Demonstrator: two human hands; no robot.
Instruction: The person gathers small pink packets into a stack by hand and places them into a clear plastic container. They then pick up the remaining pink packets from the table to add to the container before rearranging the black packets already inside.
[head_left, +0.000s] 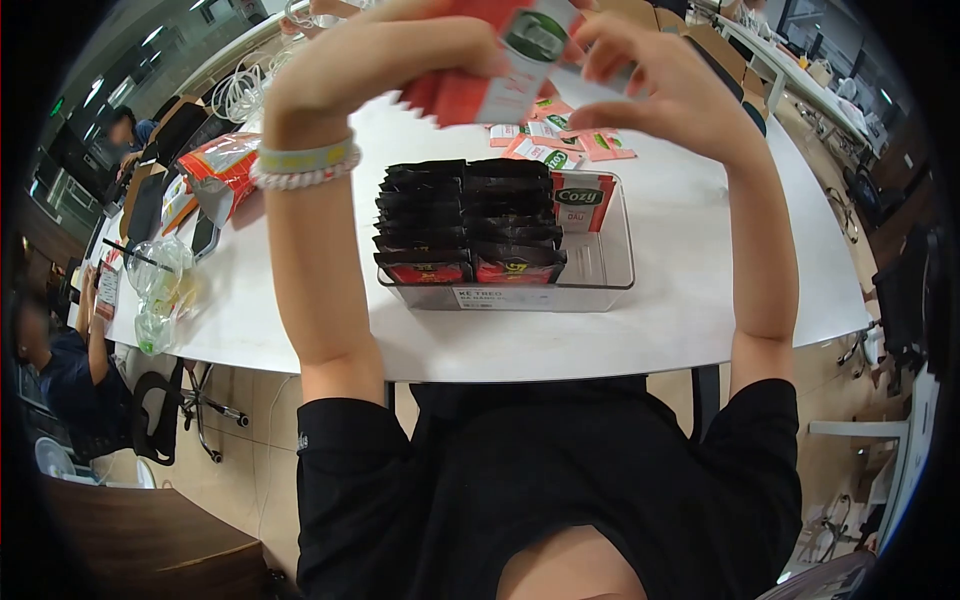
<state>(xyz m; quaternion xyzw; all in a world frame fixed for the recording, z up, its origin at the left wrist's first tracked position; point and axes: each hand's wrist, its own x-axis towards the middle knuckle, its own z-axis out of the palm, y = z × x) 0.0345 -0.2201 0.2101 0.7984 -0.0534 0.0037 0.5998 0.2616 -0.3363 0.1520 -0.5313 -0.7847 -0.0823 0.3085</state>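
Our left hand (462, 50) pinches a fanned stack of red-and-white Cozy sachets (512, 92), held up over the white table (685, 275). Right beside that grip, our right hand (655, 85) has its thumb and fingers apart; blur keeps us from telling whether they pinch anything. Below the grip and slightly right of it, loose sachets (550, 130) lie on the table. Nearer our body than the grip, we have a clear tray (590, 298) with 2 columns of black packets (510, 215) and 1 upright Cozy sachet (580, 200). Left of the grip sits an orange-red bag (225, 168).
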